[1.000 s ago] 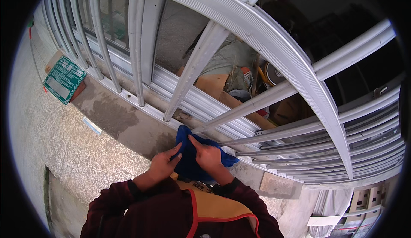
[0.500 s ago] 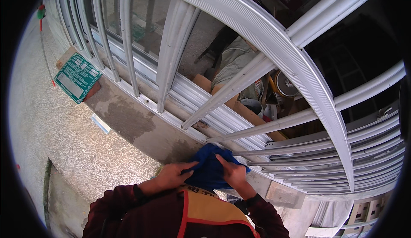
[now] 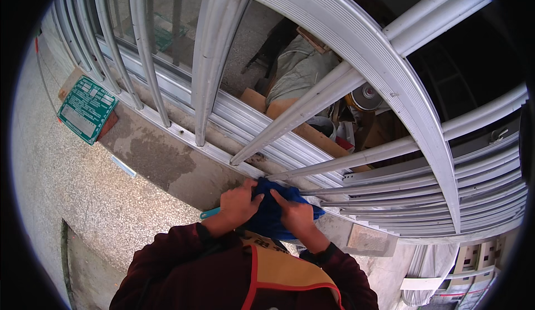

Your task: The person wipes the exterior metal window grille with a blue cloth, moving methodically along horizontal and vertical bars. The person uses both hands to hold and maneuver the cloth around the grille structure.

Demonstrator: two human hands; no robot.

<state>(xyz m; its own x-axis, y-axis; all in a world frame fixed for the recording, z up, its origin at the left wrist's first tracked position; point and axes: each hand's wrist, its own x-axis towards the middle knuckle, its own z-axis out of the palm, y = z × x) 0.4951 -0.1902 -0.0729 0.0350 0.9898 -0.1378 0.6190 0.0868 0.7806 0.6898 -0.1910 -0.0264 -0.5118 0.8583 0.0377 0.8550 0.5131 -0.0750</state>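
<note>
A crumpled blue cloth (image 3: 271, 212) lies on the concrete ledge (image 3: 161, 162) against the foot of the white window bars. My left hand (image 3: 238, 204) grips the cloth's left edge, with a finger reaching toward the bottom rail. My right hand (image 3: 297, 216) is closed on the cloth's right part, its index finger stretched out along the fabric. Folds hide some of my fingertips. From beside my left wrist a teal strip (image 3: 210, 213) sticks out; the rest of it is hidden.
White metal bars (image 3: 301, 117) rise from the ledge in front of me. Behind them are boxes, a grey cover (image 3: 301, 67) and a round can (image 3: 365, 95). At the left a green printed plate (image 3: 88, 109) leans on the ledge. A small pale strip (image 3: 123, 166) lies near its edge.
My left hand has moved up and inward onto the cloth, toward the bars. The cloth has shifted slightly up, and the teal strip has come into view. The whole view has shifted a little.
</note>
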